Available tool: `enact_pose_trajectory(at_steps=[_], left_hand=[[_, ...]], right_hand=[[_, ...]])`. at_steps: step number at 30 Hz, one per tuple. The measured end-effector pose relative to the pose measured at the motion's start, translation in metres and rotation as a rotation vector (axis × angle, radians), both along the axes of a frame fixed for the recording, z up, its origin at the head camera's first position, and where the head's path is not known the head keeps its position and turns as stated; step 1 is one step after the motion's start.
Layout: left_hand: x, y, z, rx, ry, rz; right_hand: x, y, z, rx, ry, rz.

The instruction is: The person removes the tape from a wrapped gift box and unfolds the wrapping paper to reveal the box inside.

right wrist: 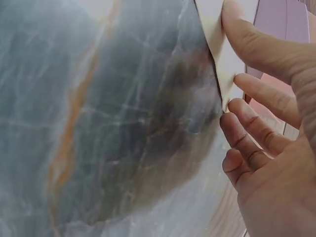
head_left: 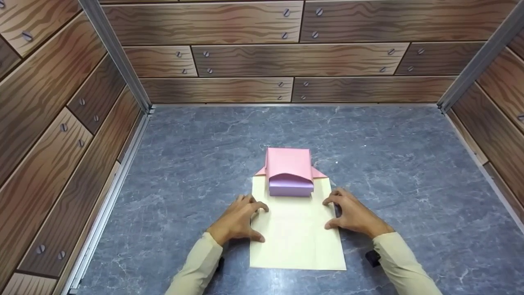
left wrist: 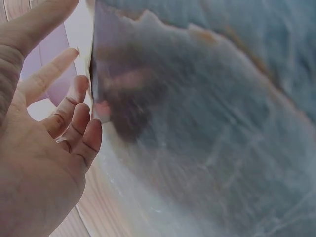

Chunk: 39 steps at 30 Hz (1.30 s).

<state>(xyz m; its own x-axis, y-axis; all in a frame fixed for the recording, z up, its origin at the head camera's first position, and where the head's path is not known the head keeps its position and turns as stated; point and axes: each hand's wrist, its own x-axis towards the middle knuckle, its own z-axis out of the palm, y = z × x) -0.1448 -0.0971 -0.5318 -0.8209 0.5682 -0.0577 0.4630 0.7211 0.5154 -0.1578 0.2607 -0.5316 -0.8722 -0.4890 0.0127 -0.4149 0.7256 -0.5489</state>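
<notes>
A sheet of paper (head_left: 297, 241), cream on its upper face, lies lengthwise on the marbled table. A small purple box (head_left: 291, 191) sits on its far part. Pink paper (head_left: 289, 162) covers the top of the box and bulges up at the near edge, with a pink triangular fold (head_left: 319, 173) on either side. My left hand (head_left: 239, 219) rests at the sheet's left edge, thumb and index finger spread apart on the paper. At the right edge my right hand (head_left: 348, 213) touches the sheet with its thumb and fingertips, also spread. Both wrist views show the fingers loosely bent along the paper's edge.
The grey-blue marbled table (head_left: 196, 164) spreads around the paper. Wood-patterned panels (head_left: 245, 59) enclose it at the back and both sides, with metal posts (head_left: 118, 53) in the corners. A metal rail (head_left: 110, 196) runs along the left side.
</notes>
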Motion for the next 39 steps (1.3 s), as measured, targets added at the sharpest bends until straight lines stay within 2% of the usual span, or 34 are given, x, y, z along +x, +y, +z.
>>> enact_pose_trajectory(at_steps=[4, 10, 14, 17, 20, 24, 28, 35, 39], left_hand=[[0.001, 0.003, 0.01, 0.04, 0.043, -0.005], [0.005, 0.015, 0.032, 0.15, 0.093, 0.014], [0.004, 0.026, 0.044, 0.243, 0.123, -0.004], [0.002, 0.035, 0.049, 0.274, 0.108, -0.034], [-0.002, 0.043, 0.051, 0.258, 0.065, -0.064], [-0.009, 0.05, 0.05, 0.201, 0.024, -0.079], [-0.015, 0.052, 0.049, 0.131, 0.016, -0.062], [-0.027, 0.048, 0.05, 0.097, 0.027, 0.012], [-0.034, 0.047, 0.052, 0.091, 0.008, 0.056]], right_hand=[[0.0, -0.003, 0.008, -0.039, 0.025, 0.005], [-0.003, -0.012, 0.019, -0.198, 0.108, 0.017], [-0.004, -0.024, 0.026, -0.315, 0.083, 0.005], [-0.005, -0.034, 0.028, -0.387, 0.074, 0.012], [-0.006, -0.043, 0.029, -0.438, 0.079, 0.033], [-0.009, -0.052, 0.031, -0.431, 0.08, 0.039], [-0.011, -0.056, 0.034, -0.386, 0.086, 0.015], [-0.015, -0.055, 0.039, -0.313, 0.056, -0.037], [-0.019, -0.053, 0.041, -0.305, 0.05, -0.051]])
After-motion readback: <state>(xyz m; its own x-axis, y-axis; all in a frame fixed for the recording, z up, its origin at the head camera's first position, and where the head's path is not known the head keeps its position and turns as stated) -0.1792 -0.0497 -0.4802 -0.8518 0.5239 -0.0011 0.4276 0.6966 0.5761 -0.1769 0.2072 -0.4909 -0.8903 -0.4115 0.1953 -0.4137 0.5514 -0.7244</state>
